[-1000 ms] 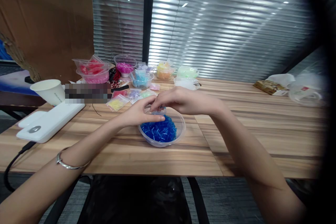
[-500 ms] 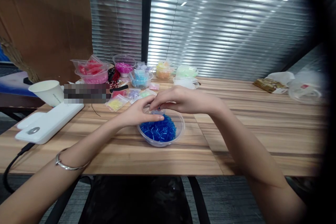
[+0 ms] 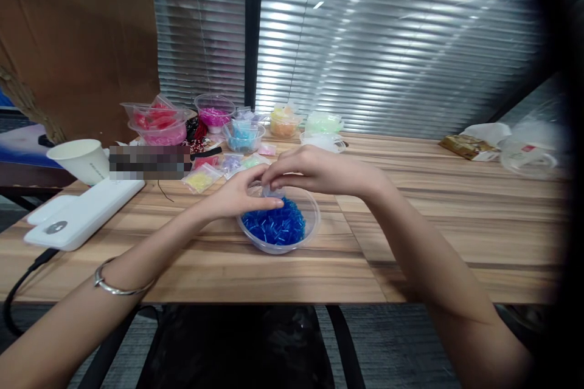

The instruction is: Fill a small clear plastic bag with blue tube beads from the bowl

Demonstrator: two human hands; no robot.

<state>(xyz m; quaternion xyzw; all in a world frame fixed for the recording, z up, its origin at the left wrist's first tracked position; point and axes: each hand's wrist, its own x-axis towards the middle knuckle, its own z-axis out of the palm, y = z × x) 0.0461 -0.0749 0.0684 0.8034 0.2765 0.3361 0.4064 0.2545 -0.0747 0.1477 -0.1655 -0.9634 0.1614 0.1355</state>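
A clear round bowl (image 3: 312, 226) of blue tube-like pieces (image 3: 278, 223) stands near the table's front edge. Over its far left rim is my left hand (image 3: 237, 194), thumb stretched across the blue pieces and fingers bent around a small clear plastic bag (image 3: 272, 191). My right hand (image 3: 308, 171) arches above the bowl from the right, its fingertips down at the bag's top. Whether the right fingertips pinch anything is too small to make out. The bag lies between both hands and is partly hidden by them.
Bowls of red (image 3: 157, 124), magenta (image 3: 215, 114), light blue (image 3: 244, 136) and orange (image 3: 283, 121) pieces stand at the back. Small packets (image 3: 201, 179) lie before them. A paper cup (image 3: 79, 161) and white device (image 3: 86, 213) are left; a tissue pack (image 3: 469, 147) is back right.
The right fingertips have shifted slightly at the bag's top, and a little more of the clear bag shows between the hands. The left hand has hardly moved.
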